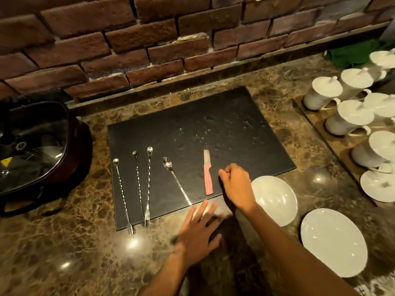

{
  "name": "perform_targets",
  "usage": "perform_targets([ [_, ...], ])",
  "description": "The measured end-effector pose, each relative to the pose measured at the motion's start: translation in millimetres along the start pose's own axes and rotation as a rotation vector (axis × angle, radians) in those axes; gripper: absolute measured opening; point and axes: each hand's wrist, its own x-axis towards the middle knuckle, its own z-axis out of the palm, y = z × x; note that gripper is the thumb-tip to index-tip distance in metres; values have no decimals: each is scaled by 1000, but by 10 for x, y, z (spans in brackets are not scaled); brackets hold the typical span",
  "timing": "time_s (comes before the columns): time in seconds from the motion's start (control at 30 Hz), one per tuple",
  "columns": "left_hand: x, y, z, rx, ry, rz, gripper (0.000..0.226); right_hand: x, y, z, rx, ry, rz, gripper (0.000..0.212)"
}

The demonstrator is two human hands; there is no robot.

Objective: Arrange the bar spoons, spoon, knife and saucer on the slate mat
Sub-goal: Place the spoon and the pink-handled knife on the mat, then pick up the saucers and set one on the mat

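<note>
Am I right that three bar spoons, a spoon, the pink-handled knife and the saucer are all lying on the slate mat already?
Not quite: the head view shows the saucer on the counter beside the slate mat. The bar spoons, spoon and knife do lie on it.

Left hand (pixel 197 229) and right hand (pixel 236 184) bare; forearms bare, no sleeves, rings or watch visible.

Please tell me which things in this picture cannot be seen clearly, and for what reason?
Head view only:
- Left hand: motion blur smears the fingers.
- Right hand: curled; the back of the hand hides any contents.
- Nearer saucer: the right forearm covers its left edge.
- Lidded white pots: the right frame edge cuts off several.
- Black appliance: the left edge cuts it off.
</note>
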Motion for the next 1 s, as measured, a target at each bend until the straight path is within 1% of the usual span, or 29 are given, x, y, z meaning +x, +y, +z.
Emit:
perform_targets([
  [0.07,-4,115,-39,-51,54,-59,57,-76,283,-334,83,30,29,12],
  [0.17,91,504,-58,-188,246,-153,56,-211,863,-948,137,85,93,11],
  [0.2,135,661,-54,-249,305,-208,50,-244,1058,-1121,140,103,116,11],
  [0.23,205,859,-66,-362,350,-273,41,-294,1271,-1309,149,123,151,11],
  [0.27,282,1065,-113,-526,365,-370,31,-348,1474,-1477,161,135,190,12],
  [0.3,370,1275,-169,-709,331,-483,25,-404,1677,-1625,172,144,229,14],
  [0.33,457,1479,-230,-880,260,-587,23,-462,1870,-1754,170,154,260,15],
  [0.37,526,1637,-264,-1002,202,-652,21,-513,2034,-1836,152,159,284,16],
  [0.43,664,1964,-302,-1133,102,-698,19,-615,2342,-1974,93,152,326,20],
  [0.5,772,2224,-332,-1190,-1,-722,22,-706,2552,-2026,46,111,370,21],
  [0.57,860,2390,-337,-1188,-80,-738,19,-775,2670,-2026,29,60,371,17],
  [0.63,920,2511,-321,-1196,-113,-728,11,-836,2730,-2029,39,27,346,9],
  [0.67,928,2567,-343,-1224,-109,-716,10,-863,2745,-2027,52,14,328,9],
  [0.7,933,2596,-330,-1257,-86,-704,15,-881,2749,-2019,71,12,310,16],
  [0.77,941,2639,-343,-1275,-50,-676,20,-901,2769,-2011,120,39,297,39],
  [0.8,937,2643,-364,-1266,-55,-670,32,-901,2771,-2008,127,51,316,45],
  [0.83,941,2636,-364,-1263,-58,-672,41,-898,2763,-2005,121,57,345,46],
  [0.87,950,2637,-373,-1254,-49,-686,37,-894,2755,-2002,112,61,365,42],
  [0.93,984,2601,-368,-1249,11,-719,14,-834,2719,-1996,115,68,366,28],
  [1.0,1018,2499,-377,-1238,78,-756,4,-721,2618,-1986,134,58,333,18],
])
